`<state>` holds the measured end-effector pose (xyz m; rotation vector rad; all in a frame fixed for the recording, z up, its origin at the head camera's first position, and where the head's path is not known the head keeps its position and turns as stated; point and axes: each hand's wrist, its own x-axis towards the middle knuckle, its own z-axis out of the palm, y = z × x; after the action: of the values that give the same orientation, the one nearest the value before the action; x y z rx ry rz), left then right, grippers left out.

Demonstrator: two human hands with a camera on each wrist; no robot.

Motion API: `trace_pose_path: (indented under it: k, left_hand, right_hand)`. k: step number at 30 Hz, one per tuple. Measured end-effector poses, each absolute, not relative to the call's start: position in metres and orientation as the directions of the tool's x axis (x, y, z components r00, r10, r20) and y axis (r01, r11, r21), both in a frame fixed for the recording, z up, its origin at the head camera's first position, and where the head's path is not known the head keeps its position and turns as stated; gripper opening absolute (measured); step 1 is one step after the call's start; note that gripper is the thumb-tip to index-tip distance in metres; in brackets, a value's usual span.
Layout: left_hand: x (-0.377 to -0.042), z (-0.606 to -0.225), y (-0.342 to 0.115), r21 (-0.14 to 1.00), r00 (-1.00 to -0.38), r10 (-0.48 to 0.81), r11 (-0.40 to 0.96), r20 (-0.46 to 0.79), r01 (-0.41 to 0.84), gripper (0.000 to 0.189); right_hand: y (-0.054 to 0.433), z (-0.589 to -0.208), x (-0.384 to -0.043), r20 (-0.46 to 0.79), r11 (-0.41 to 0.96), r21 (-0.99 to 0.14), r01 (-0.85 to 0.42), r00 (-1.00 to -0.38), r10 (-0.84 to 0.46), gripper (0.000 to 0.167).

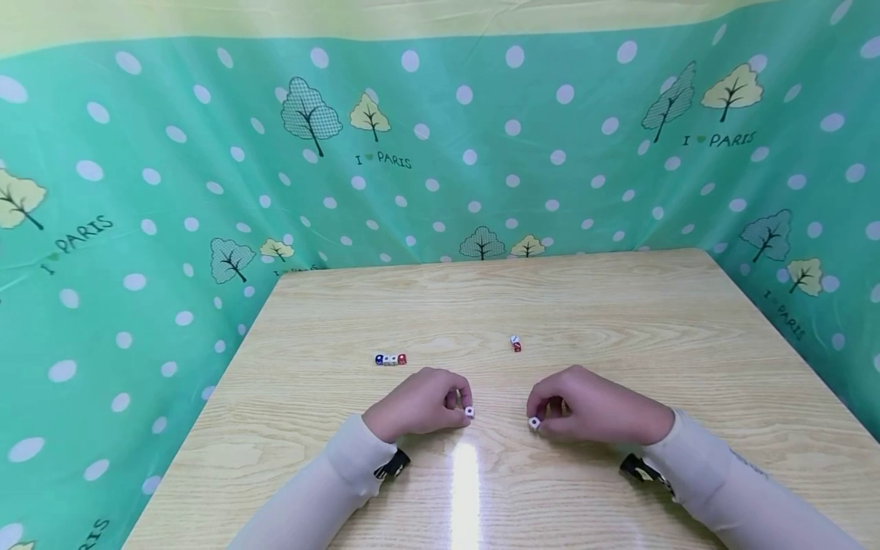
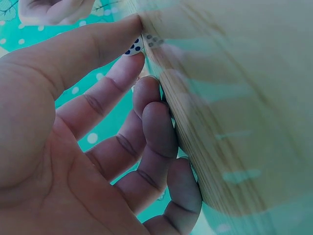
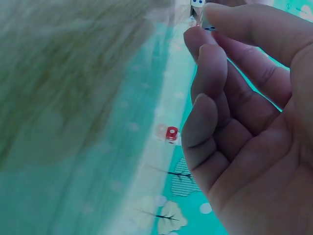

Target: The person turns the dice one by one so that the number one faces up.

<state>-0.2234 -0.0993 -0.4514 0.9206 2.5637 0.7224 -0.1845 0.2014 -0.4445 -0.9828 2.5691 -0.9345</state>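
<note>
Thumb and index finger of my left hand (image 1: 429, 401) pinch a small white die (image 1: 470, 412) low over the tabletop; its dark-dotted face peeks out between the fingertips in the left wrist view. To the right, my right hand (image 1: 591, 405) pinches another white die (image 1: 534, 422) in the same way. A gap of bare wood separates the two held dice. The other fingers of both hands are bent, with the left ones close against the table surface in the left wrist view.
Beyond my left hand lies a short row of dice: a blue die (image 1: 380, 359), two white dice (image 1: 389, 360), then a red die (image 1: 402, 359). Farther back, a white die (image 1: 515, 340) and a red die (image 1: 518, 347) sit together. Green dotted cloth (image 1: 440, 153) surrounds the wooden table (image 1: 309, 321).
</note>
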Motion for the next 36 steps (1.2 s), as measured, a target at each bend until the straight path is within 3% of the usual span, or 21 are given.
trace_pose_path:
  k: [13, 36]
  left_hand:
    - [-0.223, -0.45, -0.1, 0.563, -0.739, 0.665, 0.655, -0.113, 0.503, 0.012]
    - [-0.223, -0.449, -0.1, 0.571, -0.739, 0.663, 0.656, -0.12, 0.495, 0.013]
  right_hand:
    - [0.211, -0.453, -0.193, -0.047, 0.522, -0.757, -0.392, -0.765, -0.643, 0.011]
    - [0.212, -0.457, -0.196, -0.074, 0.539, -0.757, -0.371, -0.77, -0.634, 0.009]
